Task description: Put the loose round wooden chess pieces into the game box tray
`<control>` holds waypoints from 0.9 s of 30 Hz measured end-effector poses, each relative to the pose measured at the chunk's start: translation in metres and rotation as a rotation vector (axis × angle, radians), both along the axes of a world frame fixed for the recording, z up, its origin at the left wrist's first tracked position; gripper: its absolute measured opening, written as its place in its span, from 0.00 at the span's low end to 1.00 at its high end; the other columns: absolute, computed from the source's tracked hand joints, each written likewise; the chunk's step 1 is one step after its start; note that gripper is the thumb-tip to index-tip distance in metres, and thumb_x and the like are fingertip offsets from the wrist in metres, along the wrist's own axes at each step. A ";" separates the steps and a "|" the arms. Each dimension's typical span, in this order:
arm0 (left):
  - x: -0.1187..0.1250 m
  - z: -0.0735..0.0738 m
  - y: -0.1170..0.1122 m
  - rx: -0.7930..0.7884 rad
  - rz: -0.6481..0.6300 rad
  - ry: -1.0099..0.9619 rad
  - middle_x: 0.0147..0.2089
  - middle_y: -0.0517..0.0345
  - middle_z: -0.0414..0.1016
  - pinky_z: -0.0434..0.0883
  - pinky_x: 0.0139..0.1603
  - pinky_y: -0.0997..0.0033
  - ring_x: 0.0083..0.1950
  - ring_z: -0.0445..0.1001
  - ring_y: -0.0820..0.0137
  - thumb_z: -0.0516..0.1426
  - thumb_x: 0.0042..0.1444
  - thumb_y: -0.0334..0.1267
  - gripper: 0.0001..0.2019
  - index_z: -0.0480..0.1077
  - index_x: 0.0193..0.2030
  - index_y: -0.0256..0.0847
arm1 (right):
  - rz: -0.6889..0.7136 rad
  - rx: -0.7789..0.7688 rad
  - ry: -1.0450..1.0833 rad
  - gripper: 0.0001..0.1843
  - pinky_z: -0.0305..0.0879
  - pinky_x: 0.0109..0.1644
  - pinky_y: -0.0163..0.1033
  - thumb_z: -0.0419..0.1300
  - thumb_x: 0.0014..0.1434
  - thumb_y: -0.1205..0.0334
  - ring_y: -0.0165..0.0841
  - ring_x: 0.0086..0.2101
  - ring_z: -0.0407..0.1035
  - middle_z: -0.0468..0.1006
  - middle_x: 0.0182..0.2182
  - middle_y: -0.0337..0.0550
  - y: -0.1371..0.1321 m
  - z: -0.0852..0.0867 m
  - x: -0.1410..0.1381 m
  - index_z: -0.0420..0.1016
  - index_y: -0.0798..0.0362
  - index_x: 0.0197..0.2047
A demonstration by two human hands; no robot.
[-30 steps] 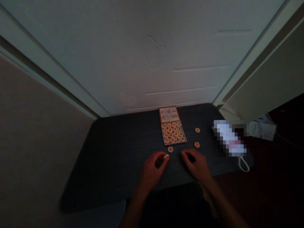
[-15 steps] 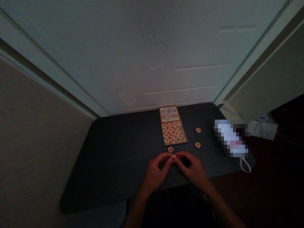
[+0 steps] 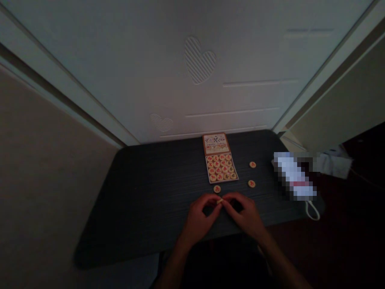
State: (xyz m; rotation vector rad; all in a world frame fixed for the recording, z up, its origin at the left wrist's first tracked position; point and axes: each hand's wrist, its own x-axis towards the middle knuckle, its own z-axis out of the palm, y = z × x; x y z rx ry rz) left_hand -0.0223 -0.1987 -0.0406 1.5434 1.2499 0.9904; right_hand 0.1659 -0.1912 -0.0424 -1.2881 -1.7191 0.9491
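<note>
Between the fingertips of both hands is a small round Chinese chess piece (image 3: 220, 201), mostly covered by the fingers. My left hand (image 3: 202, 214) pinches it from the left, my right hand (image 3: 243, 212) from the right. Just beyond my fingers lies a loose chess piece (image 3: 217, 189) with a red character. Farther ahead stands an open box (image 3: 222, 181) filled with rows of round pieces, most marked in red and some in dark characters. Its printed lid (image 3: 215, 144) lies against its far side. Two more loose pieces, a nearer one (image 3: 252, 184) and a farther one (image 3: 252, 165), rest right of the box.
All this is on a dark table (image 3: 150, 192) set against a white door panel (image 3: 135, 72) with raised hearts. A blurred-out pale object (image 3: 296, 176) with a white loop strap (image 3: 313, 210) lies at the table's right end. Beyond that edge are white papers (image 3: 335, 162).
The piece between my fingers has turned and now shows a narrower, edge-like side. Both hands stay in nearly the same place. The whole view has shifted slightly.
</note>
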 end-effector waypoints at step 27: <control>0.002 0.004 0.000 -0.043 -0.007 -0.040 0.51 0.53 0.82 0.80 0.54 0.62 0.49 0.83 0.64 0.61 0.64 0.36 0.12 0.75 0.53 0.46 | -0.014 -0.034 0.093 0.09 0.74 0.43 0.38 0.63 0.66 0.54 0.34 0.36 0.78 0.84 0.38 0.40 0.002 -0.001 -0.002 0.79 0.47 0.46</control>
